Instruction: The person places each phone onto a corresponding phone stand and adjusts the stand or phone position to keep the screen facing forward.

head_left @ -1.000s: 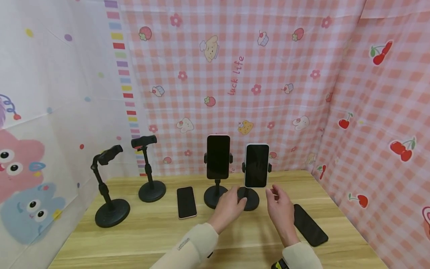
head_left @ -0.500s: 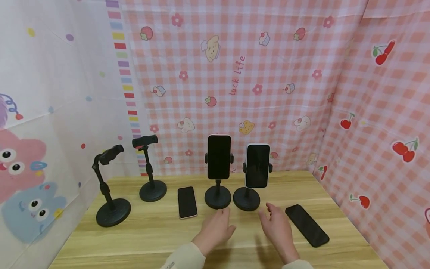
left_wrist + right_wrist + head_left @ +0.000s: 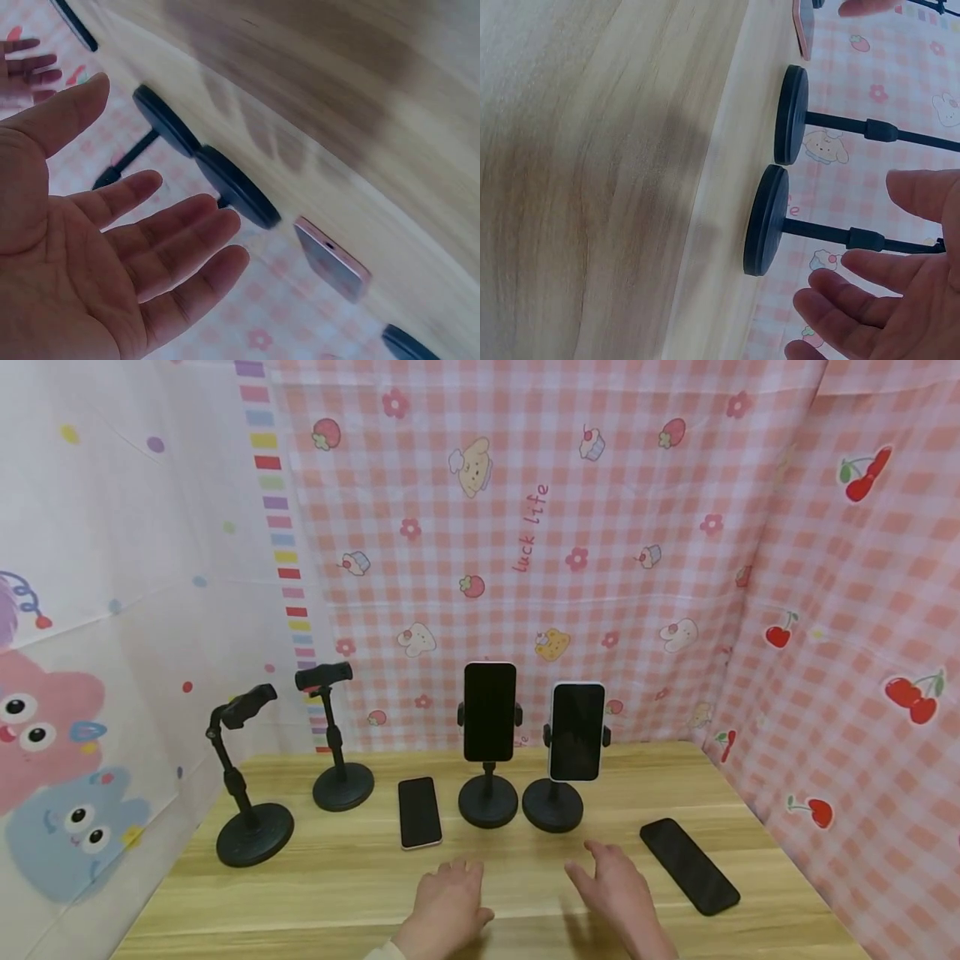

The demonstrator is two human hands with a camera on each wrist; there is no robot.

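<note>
Two black phone stands hold phones upright at the back of the table: a black-screened phone (image 3: 490,712) in the left one and a white-edged phone (image 3: 577,731) in the right one. My left hand (image 3: 447,903) hovers over the table in front of them, fingers extended and empty, its palm visible in the left wrist view. To its right, my right hand (image 3: 617,893) is also empty with fingers loosely spread. A pink-edged phone (image 3: 419,812) lies flat beyond my left hand. Beside my right hand lies a black phone (image 3: 689,866), face up.
Two phone stands without phones, one at the front left (image 3: 253,833) and one behind it (image 3: 342,786), stand on the wooden table (image 3: 315,893). A checked curtain (image 3: 420,610) hangs behind the table, with more cloth at both sides.
Both hands have drawn back toward me from the right-hand stand and its white-edged phone, and moved farther apart. The stands and phones stay where they were.
</note>
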